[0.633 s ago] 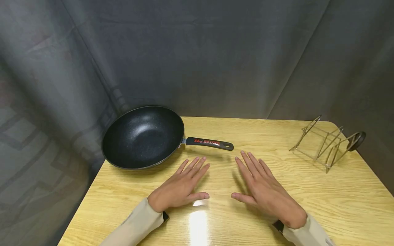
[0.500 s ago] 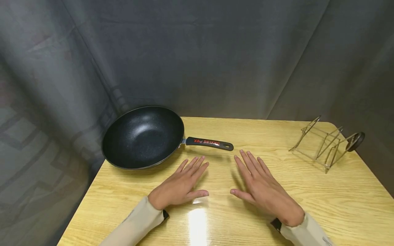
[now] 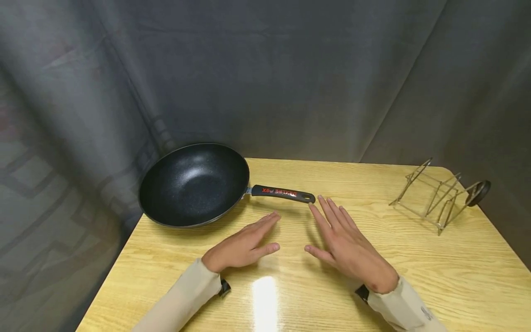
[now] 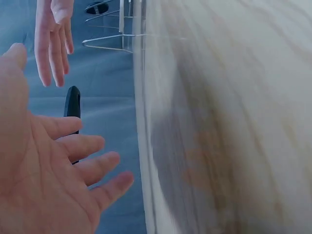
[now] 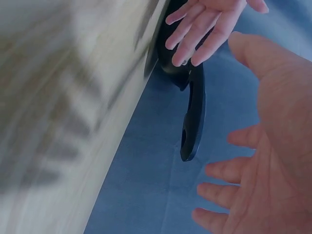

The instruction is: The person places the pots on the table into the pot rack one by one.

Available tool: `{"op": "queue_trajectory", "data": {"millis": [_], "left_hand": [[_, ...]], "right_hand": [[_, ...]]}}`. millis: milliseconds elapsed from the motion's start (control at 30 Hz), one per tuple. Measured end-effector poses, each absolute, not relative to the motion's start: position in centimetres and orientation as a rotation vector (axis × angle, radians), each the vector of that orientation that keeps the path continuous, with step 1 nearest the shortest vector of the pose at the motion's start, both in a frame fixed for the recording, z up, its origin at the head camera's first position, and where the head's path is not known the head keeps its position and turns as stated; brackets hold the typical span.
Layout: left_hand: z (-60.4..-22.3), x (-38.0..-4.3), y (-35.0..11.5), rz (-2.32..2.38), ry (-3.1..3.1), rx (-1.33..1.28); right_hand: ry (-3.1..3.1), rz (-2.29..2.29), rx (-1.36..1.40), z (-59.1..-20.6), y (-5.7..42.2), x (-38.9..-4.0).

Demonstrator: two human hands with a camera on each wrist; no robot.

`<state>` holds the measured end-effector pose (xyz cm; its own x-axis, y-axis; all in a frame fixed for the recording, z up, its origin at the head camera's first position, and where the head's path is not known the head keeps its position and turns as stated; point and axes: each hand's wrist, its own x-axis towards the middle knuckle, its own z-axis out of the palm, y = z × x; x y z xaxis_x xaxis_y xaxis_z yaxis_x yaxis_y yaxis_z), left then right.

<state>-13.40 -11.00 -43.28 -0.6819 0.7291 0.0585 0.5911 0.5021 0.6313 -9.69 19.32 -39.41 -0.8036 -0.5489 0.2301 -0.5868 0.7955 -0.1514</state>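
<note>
A black wok [image 3: 195, 184] sits at the back left of the table, its dark handle [image 3: 283, 193] with red lettering pointing right. My left hand [image 3: 244, 244] hovers over the wood in front of the wok, fingers straight and thumb spread, holding nothing. To its right, my right hand [image 3: 348, 244] is also raised above the table with straight fingers. In the head view its fingertips appear close to the handle's end; the right wrist view shows a gap between that hand and the handle [image 5: 195, 117]. Both palms face downward.
A thin wire rack [image 3: 433, 198] with a round black part [image 3: 478, 192] at one end stands at the table's right. Behind the wooden table [image 3: 415, 272] hangs a grey curtain [image 3: 265, 83], which also runs down the left side.
Both hands have shifted slightly away from the body, the right one also a little to the left. The left hand has tilted, its fingers now overlapping in the head view. Wok and rack stay put.
</note>
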Motion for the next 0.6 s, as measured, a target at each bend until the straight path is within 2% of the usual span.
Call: {"op": "queue_trajectory", "data": {"millis": [267,600], "left_hand": [[-43.6,-14.1,-10.8,1.24,2.353,0.866],[-43.8,-14.8,-10.6,1.586,2.085,0.764]], "right_hand": [[-2.816,0.355,0.893,-39.0,18.8,-10.8],[-2.834,0.397,0.879,-39.3,18.6,-11.6]]}}
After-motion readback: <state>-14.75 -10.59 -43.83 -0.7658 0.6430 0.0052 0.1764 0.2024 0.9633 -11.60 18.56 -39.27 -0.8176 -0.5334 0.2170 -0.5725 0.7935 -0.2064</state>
